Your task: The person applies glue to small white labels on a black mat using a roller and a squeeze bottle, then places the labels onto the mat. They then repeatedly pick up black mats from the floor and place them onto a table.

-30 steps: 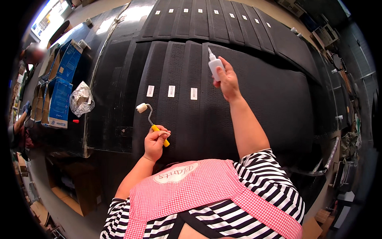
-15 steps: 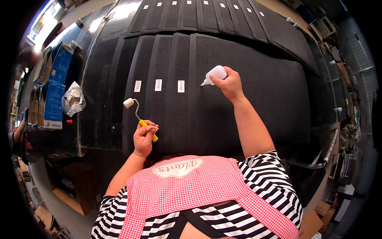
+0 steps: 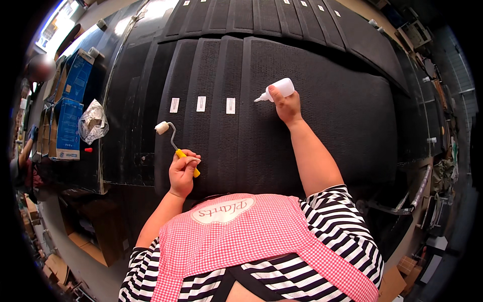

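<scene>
1. One left hand (image 3: 182, 173) and one right hand (image 3: 288, 105).
2. One white bottle (image 3: 283, 88), near the middle.
3. One little roller (image 3: 162, 128), left of the middle.
4. Three white labels (image 3: 201, 104) in a row (more sit at the top edge).
5. Two blue boxes (image 3: 69, 125), at the left.
6. One shiny bag (image 3: 93, 122), at the left.

The right hand (image 3: 288, 106) grips a white plastic squeeze bottle (image 3: 283, 87) — its pointed nozzle (image 3: 261, 97) angled over a black textured mat (image 3: 322, 126) — while the left hand (image 3: 181, 177) holds a small white-headed, yellow-handled roller (image 3: 180, 153).
</scene>
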`<act>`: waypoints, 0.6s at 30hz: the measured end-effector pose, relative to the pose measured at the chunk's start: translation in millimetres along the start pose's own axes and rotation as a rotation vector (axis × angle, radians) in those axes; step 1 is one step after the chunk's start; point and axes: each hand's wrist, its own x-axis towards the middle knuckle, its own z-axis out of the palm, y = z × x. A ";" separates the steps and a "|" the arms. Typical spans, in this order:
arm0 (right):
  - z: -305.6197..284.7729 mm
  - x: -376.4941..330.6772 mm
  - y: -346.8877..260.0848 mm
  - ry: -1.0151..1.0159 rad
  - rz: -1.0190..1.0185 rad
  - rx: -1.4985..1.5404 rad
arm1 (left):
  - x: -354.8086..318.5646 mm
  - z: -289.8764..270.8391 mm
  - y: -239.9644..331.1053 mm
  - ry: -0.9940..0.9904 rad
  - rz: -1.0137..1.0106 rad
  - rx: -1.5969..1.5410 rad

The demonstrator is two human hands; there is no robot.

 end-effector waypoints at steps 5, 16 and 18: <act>5.2 3.6 6.6 0.045 -0.041 0.017 | 0.4 0.6 -0.4 0.011 0.004 -0.015; 6.6 2.3 9.0 0.073 -0.073 -0.024 | 0.9 0.1 -1.8 0.010 0.003 -0.014; 6.2 -0.2 8.1 0.062 -0.070 -0.026 | 0.9 -0.2 -0.7 0.010 -0.003 -0.021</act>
